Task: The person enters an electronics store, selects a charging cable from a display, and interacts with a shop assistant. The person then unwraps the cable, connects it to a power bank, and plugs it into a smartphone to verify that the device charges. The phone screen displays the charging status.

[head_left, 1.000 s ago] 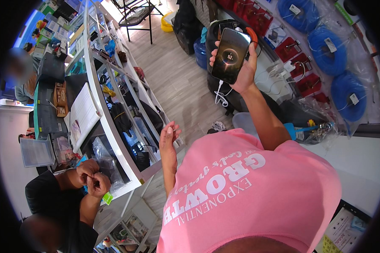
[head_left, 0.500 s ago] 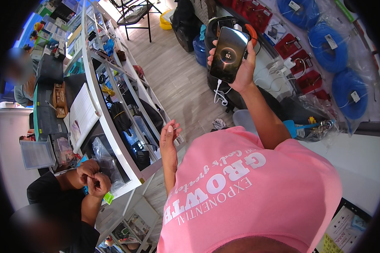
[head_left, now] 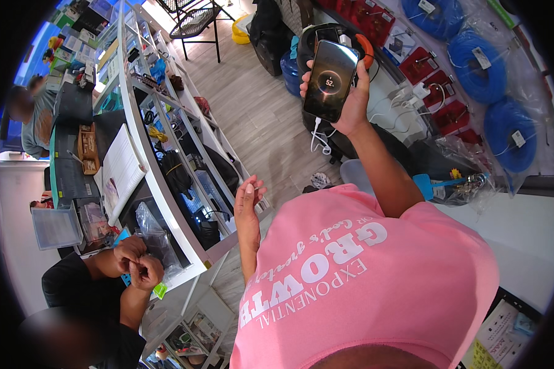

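My right hand [head_left: 354, 107] is wrapped round a dark smartphone [head_left: 330, 83], its lit screen facing up with a glowing ring in the middle. A white charging cable [head_left: 317, 130] is plugged into the phone's lower edge and hangs in loops below it. Close to the glass counter's edge, my left hand [head_left: 247, 198] is held up with nothing visible in it, its fingers loosely bent and apart.
A glass display counter [head_left: 194, 243] runs along the left, with an open notebook [head_left: 122, 169] on top. A co-worker's hands [head_left: 138, 263] meet over its near end; another person [head_left: 38, 120] is beyond. Blue cable coils [head_left: 509, 135] hang at right. A mesh chair [head_left: 197, 27] stands far off.
My hands and the phone have barely moved. The person beyond the counter has shifted and shows more of the upper body.
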`<state>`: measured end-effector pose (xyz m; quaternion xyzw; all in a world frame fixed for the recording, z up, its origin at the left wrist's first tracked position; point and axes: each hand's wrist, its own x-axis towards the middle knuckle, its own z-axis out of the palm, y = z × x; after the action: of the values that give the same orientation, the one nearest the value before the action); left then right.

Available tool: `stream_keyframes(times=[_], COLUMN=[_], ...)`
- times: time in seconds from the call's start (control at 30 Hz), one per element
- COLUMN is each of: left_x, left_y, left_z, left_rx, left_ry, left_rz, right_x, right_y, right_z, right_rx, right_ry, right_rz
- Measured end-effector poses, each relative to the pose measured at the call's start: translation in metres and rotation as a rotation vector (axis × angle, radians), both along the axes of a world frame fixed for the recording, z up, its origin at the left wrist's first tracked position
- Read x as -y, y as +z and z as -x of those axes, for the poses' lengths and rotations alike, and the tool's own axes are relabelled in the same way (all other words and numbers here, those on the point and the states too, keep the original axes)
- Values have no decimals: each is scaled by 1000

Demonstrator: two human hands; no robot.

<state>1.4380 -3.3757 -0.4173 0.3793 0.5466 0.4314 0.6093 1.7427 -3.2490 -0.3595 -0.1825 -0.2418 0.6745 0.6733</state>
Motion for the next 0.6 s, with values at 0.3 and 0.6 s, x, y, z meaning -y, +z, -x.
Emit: stream_keyframes(times=[0.3, 0.6], left_x=[3, 2], left_y=[0, 0], left_z=[-1, -1], left_rx=[10, 8], left_ry=[4, -12], left_rz=[3, 5], right_x=[2, 5], right_y=[1, 5], right_z=[0, 0], right_rx=[-13, -10], right_ry=[2, -10], right_rz=[20, 41])
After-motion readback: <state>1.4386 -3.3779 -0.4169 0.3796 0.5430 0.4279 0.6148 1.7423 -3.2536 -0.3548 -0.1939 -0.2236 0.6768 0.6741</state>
